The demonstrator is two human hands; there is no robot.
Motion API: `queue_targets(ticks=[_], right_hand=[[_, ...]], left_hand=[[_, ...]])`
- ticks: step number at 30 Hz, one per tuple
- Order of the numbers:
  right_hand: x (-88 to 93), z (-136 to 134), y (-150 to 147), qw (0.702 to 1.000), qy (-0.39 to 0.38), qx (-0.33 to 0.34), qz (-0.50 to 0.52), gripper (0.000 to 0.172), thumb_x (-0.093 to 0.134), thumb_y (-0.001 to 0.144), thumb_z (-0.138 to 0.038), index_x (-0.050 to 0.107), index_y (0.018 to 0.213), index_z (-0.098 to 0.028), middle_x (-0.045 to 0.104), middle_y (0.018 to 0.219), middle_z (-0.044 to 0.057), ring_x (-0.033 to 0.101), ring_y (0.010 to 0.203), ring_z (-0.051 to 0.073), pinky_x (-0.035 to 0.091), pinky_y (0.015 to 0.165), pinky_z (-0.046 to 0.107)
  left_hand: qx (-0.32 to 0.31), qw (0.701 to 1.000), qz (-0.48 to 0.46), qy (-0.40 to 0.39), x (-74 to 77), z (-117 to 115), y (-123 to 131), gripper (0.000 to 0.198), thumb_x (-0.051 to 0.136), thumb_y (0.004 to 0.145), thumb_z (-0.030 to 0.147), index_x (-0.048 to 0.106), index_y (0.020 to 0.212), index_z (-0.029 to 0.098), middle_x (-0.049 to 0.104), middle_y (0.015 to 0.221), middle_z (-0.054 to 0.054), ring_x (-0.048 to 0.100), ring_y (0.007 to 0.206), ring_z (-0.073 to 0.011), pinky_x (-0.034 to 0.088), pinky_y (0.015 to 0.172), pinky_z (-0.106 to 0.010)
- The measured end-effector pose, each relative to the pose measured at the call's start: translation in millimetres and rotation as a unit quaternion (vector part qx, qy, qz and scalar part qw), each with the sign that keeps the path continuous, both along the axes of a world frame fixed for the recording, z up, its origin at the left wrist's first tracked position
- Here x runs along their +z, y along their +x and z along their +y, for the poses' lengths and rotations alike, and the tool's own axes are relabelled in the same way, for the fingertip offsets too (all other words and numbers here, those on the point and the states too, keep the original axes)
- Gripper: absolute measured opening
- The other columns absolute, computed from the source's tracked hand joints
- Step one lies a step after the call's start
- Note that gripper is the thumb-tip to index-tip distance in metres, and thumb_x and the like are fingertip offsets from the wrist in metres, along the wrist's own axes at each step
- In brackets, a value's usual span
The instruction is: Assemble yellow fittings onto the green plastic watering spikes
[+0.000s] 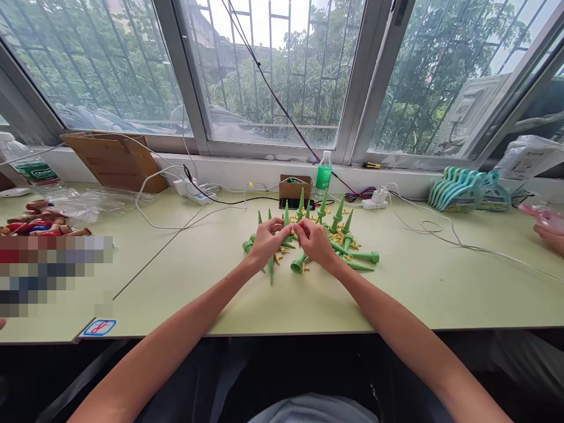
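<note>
Both hands meet at the middle of the pale green table (pixel 194 294), over a heap of green pointed spikes and small yellow pieces. My left hand (pixel 269 238) is closed, its thumb and fingertips pinched together; what sits between them is too small to make out. Touching or almost touching it, my right hand (pixel 312 238) pinches too, its fingertips hiding whatever they hold. Several green spikes (pixel 338 214) stand upright behind and beside the hands. Others lie flat, one with its round open cap (pixel 297 266) facing me. Yellow pieces (pixel 337 237) are scattered among them.
Behind the heap are a small cardboard box (pixel 295 187), a phone and a green-labelled bottle (pixel 324 171). Power strips (pixel 194 191) and white cables run along the back. Blue-green hangers (pixel 456 189) stand at right, near another person's hand (pixel 550 235). Red and brown items (pixel 42 220) lie left.
</note>
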State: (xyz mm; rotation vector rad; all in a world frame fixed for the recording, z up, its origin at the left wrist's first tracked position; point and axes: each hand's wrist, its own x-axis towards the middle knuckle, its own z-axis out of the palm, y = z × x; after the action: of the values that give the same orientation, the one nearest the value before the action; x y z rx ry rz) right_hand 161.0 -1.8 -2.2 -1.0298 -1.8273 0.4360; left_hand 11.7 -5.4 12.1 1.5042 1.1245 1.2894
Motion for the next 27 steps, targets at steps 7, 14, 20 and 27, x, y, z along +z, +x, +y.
queue_targets(ticks=[7,14,20,27], right_hand=[[-0.6,1.7,1.0,1.0,0.003,-0.011,-0.007,0.036,0.039,0.094,-0.044,0.044,0.068,-0.02,0.05,0.052,-0.003,0.045,0.048,0.011,0.034,0.054,0.024],[0.9,0.9,0.9,1.0,-0.012,-0.01,-0.013,0.037,0.038,0.094,-0.045,0.046,0.068,-0.02,0.051,0.052,-0.002,0.046,0.047,0.012,0.035,0.054,0.024],[2.4,-1.4,0.7,1.0,-0.018,0.006,-0.016,0.032,0.042,0.093,-0.043,0.052,0.074,-0.02,0.053,0.054,-0.002,0.048,0.047,0.012,0.035,0.052,0.024],[0.8,-0.1,0.6,1.0,-0.027,0.008,-0.015,0.035,0.04,0.094,-0.043,0.048,0.068,-0.021,0.05,0.049,-0.003,0.046,0.044,0.012,0.035,0.052,0.024]], left_hand=[[0.002,1.0,0.014,0.012,-0.1,-1.1,-0.1,0.042,0.069,0.068,0.052,0.055,0.086,0.016,0.057,0.069,0.0,0.033,0.042,-0.0026,0.024,0.034,-0.016],[0.012,1.0,0.014,0.019,-2.4,1.3,-0.3,0.043,0.069,0.066,0.053,0.058,0.085,0.016,0.062,0.072,-0.001,0.041,0.044,-0.0049,0.029,0.036,-0.018],[0.025,0.999,0.012,0.03,-2.1,1.5,-0.6,0.041,0.068,0.068,0.052,0.058,0.085,0.017,0.062,0.069,0.0,0.041,0.043,-0.005,0.03,0.038,-0.018],[0.021,0.999,0.015,0.023,-0.7,-0.2,0.1,0.043,0.068,0.066,0.054,0.057,0.084,0.017,0.063,0.07,-0.001,0.043,0.044,-0.0061,0.03,0.038,-0.019]])
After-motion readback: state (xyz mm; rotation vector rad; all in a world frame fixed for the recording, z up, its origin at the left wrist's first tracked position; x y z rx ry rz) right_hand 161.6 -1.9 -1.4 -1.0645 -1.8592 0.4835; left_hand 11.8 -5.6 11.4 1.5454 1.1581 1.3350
